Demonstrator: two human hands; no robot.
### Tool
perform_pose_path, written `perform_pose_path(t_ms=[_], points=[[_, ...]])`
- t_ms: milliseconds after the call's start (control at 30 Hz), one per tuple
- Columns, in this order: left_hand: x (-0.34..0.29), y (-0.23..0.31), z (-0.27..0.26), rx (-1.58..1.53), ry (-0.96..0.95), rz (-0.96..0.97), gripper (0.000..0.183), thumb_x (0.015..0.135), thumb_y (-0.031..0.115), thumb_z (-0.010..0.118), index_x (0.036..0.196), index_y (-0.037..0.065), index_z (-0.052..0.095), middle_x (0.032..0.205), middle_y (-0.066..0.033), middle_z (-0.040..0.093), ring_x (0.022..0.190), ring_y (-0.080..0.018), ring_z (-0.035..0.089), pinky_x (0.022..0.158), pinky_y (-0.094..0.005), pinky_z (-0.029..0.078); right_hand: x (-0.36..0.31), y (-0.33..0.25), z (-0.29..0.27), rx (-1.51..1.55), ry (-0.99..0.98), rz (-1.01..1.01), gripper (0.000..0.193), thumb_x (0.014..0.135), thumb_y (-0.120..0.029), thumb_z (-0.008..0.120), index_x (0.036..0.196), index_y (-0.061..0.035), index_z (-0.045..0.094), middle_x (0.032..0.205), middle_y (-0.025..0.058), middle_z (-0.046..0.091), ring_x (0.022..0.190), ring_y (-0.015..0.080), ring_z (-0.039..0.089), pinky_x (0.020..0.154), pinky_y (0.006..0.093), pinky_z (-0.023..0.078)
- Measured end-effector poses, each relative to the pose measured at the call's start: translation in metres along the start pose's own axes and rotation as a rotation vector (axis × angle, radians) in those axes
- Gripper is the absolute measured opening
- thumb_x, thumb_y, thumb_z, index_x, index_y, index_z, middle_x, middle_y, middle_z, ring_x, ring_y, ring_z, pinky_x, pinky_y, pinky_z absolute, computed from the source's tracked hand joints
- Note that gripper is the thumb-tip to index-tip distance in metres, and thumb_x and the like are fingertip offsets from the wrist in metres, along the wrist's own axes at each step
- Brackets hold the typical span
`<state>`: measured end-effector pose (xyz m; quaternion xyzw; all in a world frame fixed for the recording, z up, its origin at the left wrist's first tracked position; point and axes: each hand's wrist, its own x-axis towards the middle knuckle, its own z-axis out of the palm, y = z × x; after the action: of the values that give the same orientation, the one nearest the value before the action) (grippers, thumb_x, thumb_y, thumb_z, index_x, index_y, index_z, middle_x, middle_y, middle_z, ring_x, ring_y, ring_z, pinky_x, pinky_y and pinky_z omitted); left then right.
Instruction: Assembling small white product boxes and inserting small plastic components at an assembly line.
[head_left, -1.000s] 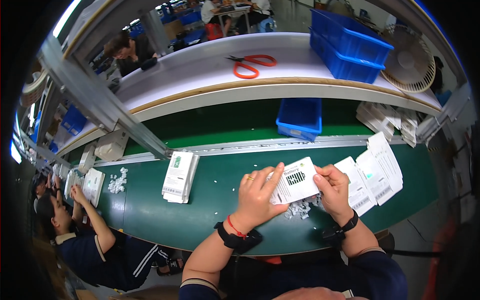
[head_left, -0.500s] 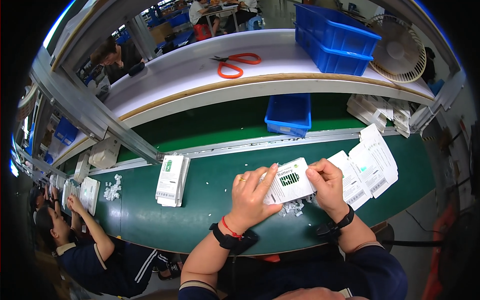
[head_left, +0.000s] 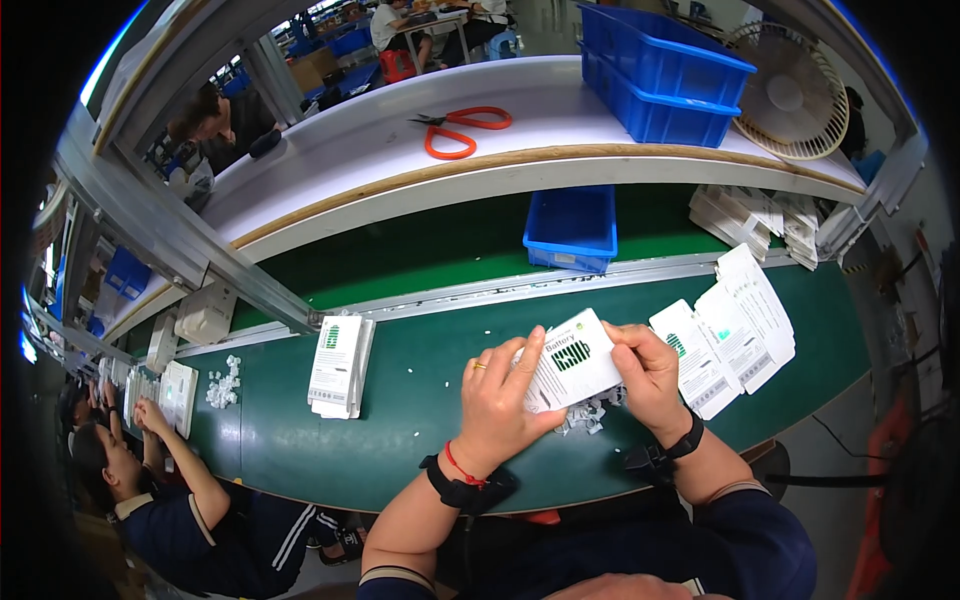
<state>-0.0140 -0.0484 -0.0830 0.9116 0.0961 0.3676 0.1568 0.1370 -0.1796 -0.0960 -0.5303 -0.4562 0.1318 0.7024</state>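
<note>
A white battery box [head_left: 575, 372] with a green printed pattern is held tilted above the bench between both hands. My left hand [head_left: 497, 400] grips its left side, index finger along the top face and thumb at the lower edge. My right hand [head_left: 650, 378] is closed at the box's right end, thumb on the corner; its other fingertips are partly hidden. Below the box lies a pile of small whitish plastic pieces [head_left: 585, 416], partly covered. To the right lie overlapping flat white cartons [head_left: 738, 335]. A stack of similar printed white boxes [head_left: 338, 368] stands on the left.
A blue bin [head_left: 570, 225] sits beyond the metal rail. Red-handled scissors [head_left: 462, 130], stacked blue bins [head_left: 660, 85] and a fan [head_left: 790, 92] are on or by the raised shelf. At left a co-worker [head_left: 150, 490] works beside another heap of small pieces [head_left: 223, 383].
The box has turned, its right end tipping down a little, and both hands have shifted slightly with it. The whole view has moved slightly.
</note>
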Motion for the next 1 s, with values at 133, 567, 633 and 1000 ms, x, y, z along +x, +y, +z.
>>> perform_pose_path(t_ms=[133,567,633,1000], points=[[-0.003,0.001,-0.002,0.003,0.025,-0.067,0.083,0.049,0.021,0.079,0.125,-0.003,0.053,0.105,-0.0132,0.059,0.090,-0.0277,0.059,0.077,-0.0374,0.044,-0.008,-0.003,0.010,0.214,-0.064,0.167,0.040,0.085,-0.003,0.064,0.124,0.0028,0.052,0.104,0.0109,0.063,0.084,0.0113,0.062,0.071,0.0239,0.050],[-0.004,-0.007,0.005,0.051,0.075,-0.143,0.085,0.051,0.028,0.078,0.127,0.000,0.052,0.107,-0.0121,0.058,0.089,-0.0254,0.057,0.072,-0.0356,0.042,-0.001,0.000,0.022,-0.104,-0.212,0.081,0.076,0.080,-0.010,0.069,0.141,0.0008,0.025,0.134,0.0238,0.044,0.098,0.0229,0.063,0.076,0.0303,0.054],[-0.003,-0.013,-0.003,0.040,0.077,-0.171,0.084,0.054,0.027,0.077,0.129,-0.001,0.050,0.107,-0.0142,0.058,0.090,-0.0279,0.057,0.075,-0.0378,0.042,-0.001,0.008,0.014,-0.189,-0.273,0.082,0.078,0.081,-0.008,0.067,0.143,0.0002,0.021,0.142,0.0270,0.034,0.096,0.0220,0.063,0.072,0.0299,0.055],[-0.040,-0.136,-0.104,0.666,0.054,-1.120,0.083,0.054,0.037,0.079,0.127,0.012,0.049,0.112,-0.0153,0.059,0.107,-0.0355,0.055,0.091,-0.0469,0.041,0.027,-0.001,-0.071,-0.952,0.249,0.105,0.023,0.086,-0.018,0.065,0.099,0.0009,0.066,0.087,0.0134,0.069,0.074,0.0217,0.065,0.068,0.0312,0.049]])
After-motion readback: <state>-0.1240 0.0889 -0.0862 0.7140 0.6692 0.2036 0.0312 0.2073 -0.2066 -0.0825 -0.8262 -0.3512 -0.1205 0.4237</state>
